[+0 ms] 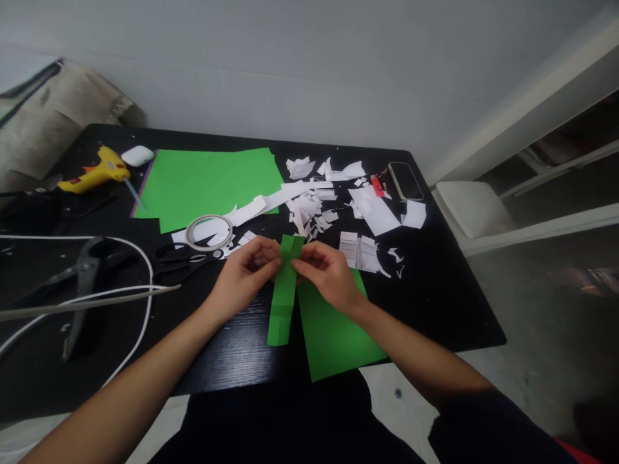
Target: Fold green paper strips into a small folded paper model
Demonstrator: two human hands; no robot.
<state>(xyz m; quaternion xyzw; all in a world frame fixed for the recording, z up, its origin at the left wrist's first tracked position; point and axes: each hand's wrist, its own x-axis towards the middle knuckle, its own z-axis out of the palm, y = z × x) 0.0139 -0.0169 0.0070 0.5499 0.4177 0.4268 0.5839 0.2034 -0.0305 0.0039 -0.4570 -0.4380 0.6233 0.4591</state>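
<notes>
Between my two hands is a narrow strip of green paper [283, 303] with crease lines across it, held above the front part of the black table. My left hand [246, 270] pinches its left edge near the upper end, thumb on top. On the opposite edge, my right hand [329, 274] grips the strip between thumb and fingers; some fingertips are hidden behind the paper. Beneath my right hand and forearm lies a green paper sheet [338, 338], reaching the table's front edge. Black scissors [188, 256] rest left of my left hand.
Behind my hands lie larger green sheets [213, 180], a tape roll [209, 232] and scattered white paper scraps [309, 206]. A yellow glue gun [99, 173] and a white case [138, 155] sit back left. White cable [147, 309] loops at left. A phone [405, 181] lies back right.
</notes>
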